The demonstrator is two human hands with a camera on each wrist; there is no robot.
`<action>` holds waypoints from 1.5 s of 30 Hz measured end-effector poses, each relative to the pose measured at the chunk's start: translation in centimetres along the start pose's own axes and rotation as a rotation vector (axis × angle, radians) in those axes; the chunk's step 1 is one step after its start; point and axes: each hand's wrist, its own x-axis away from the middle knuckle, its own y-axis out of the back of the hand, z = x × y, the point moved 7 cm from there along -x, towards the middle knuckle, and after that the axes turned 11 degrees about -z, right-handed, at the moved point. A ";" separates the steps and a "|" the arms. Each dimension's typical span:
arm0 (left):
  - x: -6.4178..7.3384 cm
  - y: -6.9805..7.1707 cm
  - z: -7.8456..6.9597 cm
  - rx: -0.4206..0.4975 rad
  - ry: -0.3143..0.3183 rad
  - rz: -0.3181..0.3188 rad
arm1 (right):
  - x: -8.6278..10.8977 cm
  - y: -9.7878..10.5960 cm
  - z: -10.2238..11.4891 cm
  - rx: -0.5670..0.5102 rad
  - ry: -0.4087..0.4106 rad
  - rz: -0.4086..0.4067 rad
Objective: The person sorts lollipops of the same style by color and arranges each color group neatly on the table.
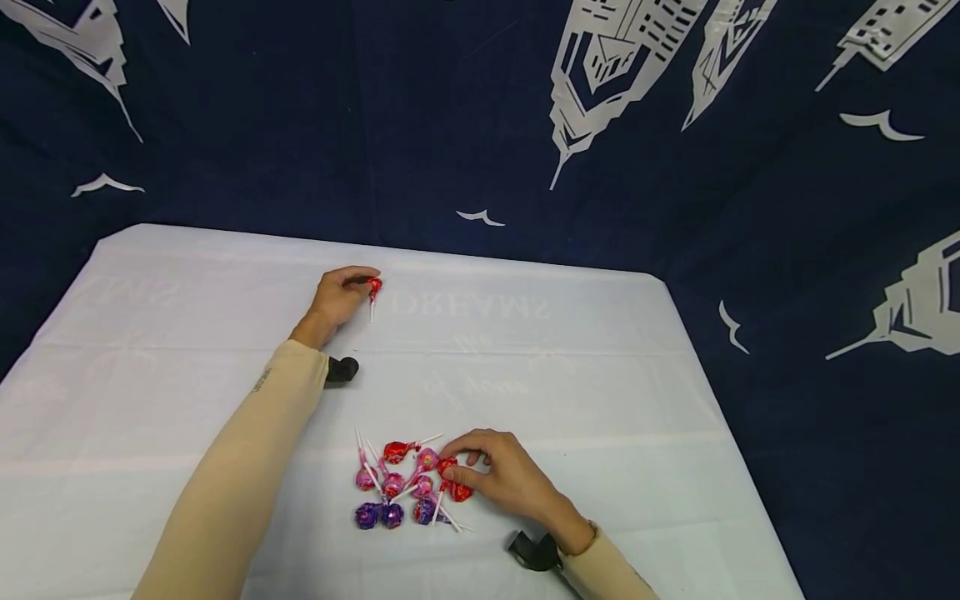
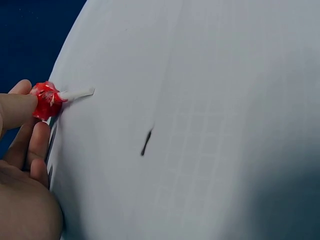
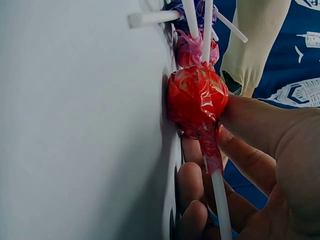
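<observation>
My left hand [image 1: 335,302] is over the far part of the table, pinching a red-wrapped lollipop [image 1: 374,285] by its head. Its white stick [image 2: 77,94] sticks out free in the left wrist view. Nearer the front, my right hand [image 1: 513,475] is at the right side of a lollipop pile, with thumb and fingers about a red lollipop [image 1: 447,465]. A red lollipop [image 3: 197,100] fills the middle of the right wrist view, against the thumb. The pile also has a red lollipop [image 1: 395,452], several pink ones [image 1: 393,484] and several purple ones [image 1: 367,516].
A white cloth with faint lettering covers the table [image 1: 600,400]. Behind it hangs a dark blue cloth [image 1: 420,108] with white building and bird prints. Black wrist devices [image 1: 342,370] are worn at both sleeves. A small dark mark [image 2: 146,143] shows in the left wrist view.
</observation>
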 end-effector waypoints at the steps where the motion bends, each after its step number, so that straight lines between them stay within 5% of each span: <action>1: 0.0 0.0 0.0 0.001 -0.001 0.000 | 0.0 0.0 0.0 0.001 -0.001 0.000; 14: 0.1 0.3 0.1 -0.002 0.003 -0.011 | -0.1 0.0 0.0 0.009 0.003 -0.002; 27: 1.1 2.0 0.0 0.002 0.018 0.005 | -0.2 0.0 -0.1 0.005 -0.005 0.002; 38: 4.5 4.2 0.3 -0.021 -0.078 0.068 | 0.0 0.0 -0.2 0.005 -0.004 0.011; 45: 9.1 3.9 -0.7 0.045 -0.103 0.166 | 0.1 0.0 -0.2 -0.002 0.003 0.001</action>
